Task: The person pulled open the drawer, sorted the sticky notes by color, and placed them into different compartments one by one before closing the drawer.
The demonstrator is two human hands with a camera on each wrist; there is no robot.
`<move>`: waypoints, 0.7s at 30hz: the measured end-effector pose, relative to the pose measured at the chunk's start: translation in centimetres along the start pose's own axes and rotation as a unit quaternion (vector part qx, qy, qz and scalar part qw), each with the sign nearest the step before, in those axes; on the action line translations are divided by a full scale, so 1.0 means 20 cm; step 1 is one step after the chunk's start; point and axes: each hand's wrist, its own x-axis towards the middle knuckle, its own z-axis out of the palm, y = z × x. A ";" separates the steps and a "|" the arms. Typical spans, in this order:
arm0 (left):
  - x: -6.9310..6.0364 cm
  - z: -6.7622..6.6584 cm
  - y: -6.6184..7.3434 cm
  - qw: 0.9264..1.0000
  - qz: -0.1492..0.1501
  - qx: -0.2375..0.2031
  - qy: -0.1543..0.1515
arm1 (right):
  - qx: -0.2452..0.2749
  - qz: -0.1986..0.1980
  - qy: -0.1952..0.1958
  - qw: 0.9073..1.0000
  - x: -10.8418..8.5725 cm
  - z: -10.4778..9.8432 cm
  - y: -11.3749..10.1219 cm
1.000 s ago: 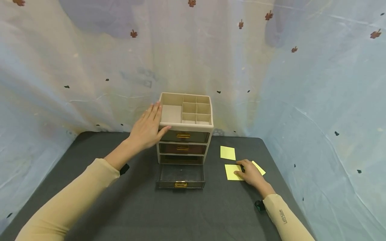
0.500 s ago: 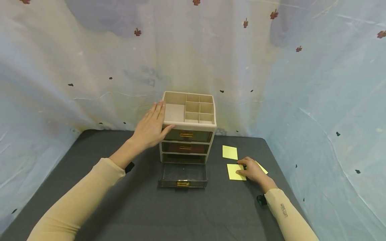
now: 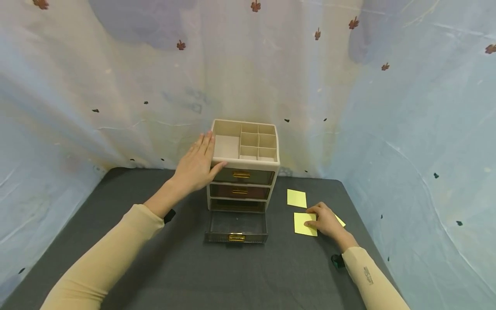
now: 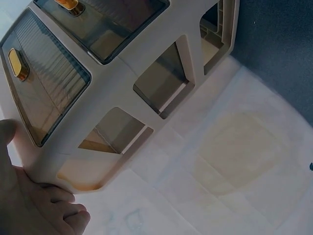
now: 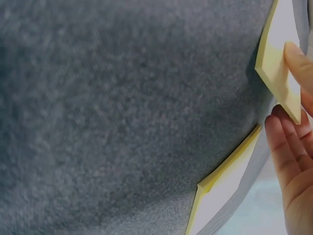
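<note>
A cream desktop drawer organizer point(image 3: 248, 164) stands at the back of the table. Its lowest smoky clear drawer point(image 3: 238, 223) is pulled out, with a gold handle facing front. My left hand point(image 3: 193, 167) rests against the organizer's upper left side, fingers straight, thumb across the front corner; the left wrist view shows the organizer's side point(image 4: 124, 73) above that hand. At the right, my right hand point(image 3: 327, 220) pinches a yellow sticky note pad point(image 3: 300, 224) between thumb and fingers. The same pad point(image 5: 273, 61) appears in the right wrist view, thumb on its face.
Another yellow sticky note pad point(image 3: 296, 198) lies behind the held one. A third pad point(image 3: 339, 220) is partly hidden by my right hand. The organizer's top has several open compartments point(image 3: 258, 140). A patterned curtain point(image 3: 248, 77) hangs close behind the dark table point(image 3: 240, 275).
The head view has shifted slightly, so everything sits a little further right. The right hand's pad has turned or tilted slightly. My left hand stays against the organizer.
</note>
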 end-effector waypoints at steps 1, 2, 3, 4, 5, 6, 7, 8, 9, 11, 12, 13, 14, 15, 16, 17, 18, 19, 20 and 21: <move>0.00 0.00 0.00 1.000 0.001 0.000 0.001 | 0.002 0.002 0.004 1.000 0.00 0.00 0.00; 0.00 0.00 0.00 1.000 0.002 0.000 0.002 | 0.004 0.004 0.006 1.000 -0.01 0.00 -0.01; 0.00 0.00 0.00 1.000 0.003 0.000 0.004 | 0.006 0.005 0.009 1.000 -0.01 -0.01 -0.01; 0.00 0.01 0.00 1.000 0.003 0.001 0.003 | 0.007 0.006 0.010 1.000 -0.02 -0.01 -0.01; 0.00 0.01 0.00 1.000 0.004 0.000 0.003 | 0.007 0.007 0.012 1.000 -0.02 -0.01 -0.02; 0.00 0.01 0.00 1.000 0.003 0.000 0.003 | 0.009 0.009 0.015 1.000 -0.03 -0.01 -0.02; 0.00 0.01 0.00 1.000 0.003 -0.002 0.003 | 0.010 0.010 0.016 1.000 -0.03 -0.01 -0.03; 0.00 0.01 0.00 1.000 0.003 -0.002 0.004 | 0.011 0.011 0.018 1.000 -0.03 -0.01 -0.03; 0.00 0.01 0.00 1.000 0.003 -0.003 0.004 | 0.013 0.010 0.020 1.000 -0.04 -0.02 -0.03; -0.01 0.01 0.00 1.000 0.003 -0.005 0.005 | 0.016 0.008 0.024 1.000 -0.05 -0.02 -0.05; -0.01 0.01 0.00 1.000 0.003 -0.006 0.006 | 0.018 0.006 0.026 0.999 -0.06 -0.03 -0.05; -0.01 0.00 0.00 1.000 0.004 -0.006 0.006 | 0.020 0.005 0.027 0.999 -0.06 -0.03 -0.06; -0.01 0.00 0.00 1.000 0.004 -0.006 0.005 | 0.023 0.004 0.029 0.999 -0.07 -0.04 -0.07; -0.01 0.00 0.00 1.000 0.004 -0.006 0.005 | 0.025 0.002 0.030 0.999 -0.08 -0.04 -0.07; -0.01 0.00 0.00 1.000 0.004 -0.007 0.005 | 0.027 0.002 0.032 0.999 -0.08 -0.05 -0.08; -0.01 0.00 0.00 1.000 0.004 -0.008 0.005 | 0.029 0.000 0.034 0.999 -0.09 -0.05 -0.09; -0.01 0.00 0.00 1.000 0.005 -0.008 0.005 | 0.031 -0.002 0.037 0.999 -0.09 -0.06 -0.09; -0.01 0.00 0.00 1.000 0.005 -0.007 0.006 | 0.033 -0.004 0.038 0.999 -0.10 -0.06 -0.10; -0.01 0.00 0.00 1.000 0.005 -0.007 0.007 | 0.033 -0.005 0.041 0.999 -0.10 -0.07 -0.10; -0.01 0.00 0.00 1.000 0.006 -0.006 0.008 | 0.033 -0.008 0.043 0.998 -0.11 -0.07 -0.11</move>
